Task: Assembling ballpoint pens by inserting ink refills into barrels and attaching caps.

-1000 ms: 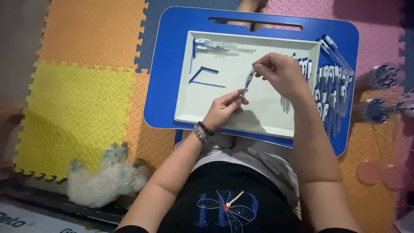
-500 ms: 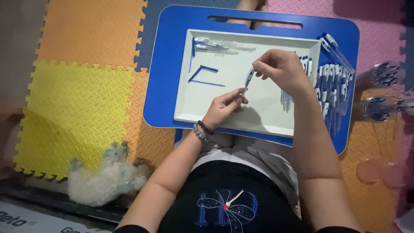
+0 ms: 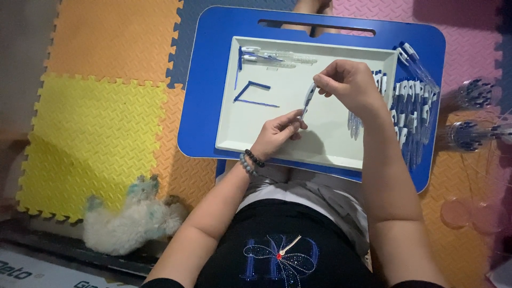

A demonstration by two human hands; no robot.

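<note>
Over a white tray on a blue lap table, both my hands hold one clear pen with a blue end. My left hand pinches its lower end; a bead bracelet circles that wrist. My right hand grips its upper end. Several thin blue refills lie loose at the tray's left. A few assembled pens rest along the tray's far edge. More clear pen parts lie just under my right hand.
A row of several pens lines the table's right side. Two clear cups of pens stand on the floor to the right. Coloured foam mats cover the floor. A fluffy white toy lies at lower left.
</note>
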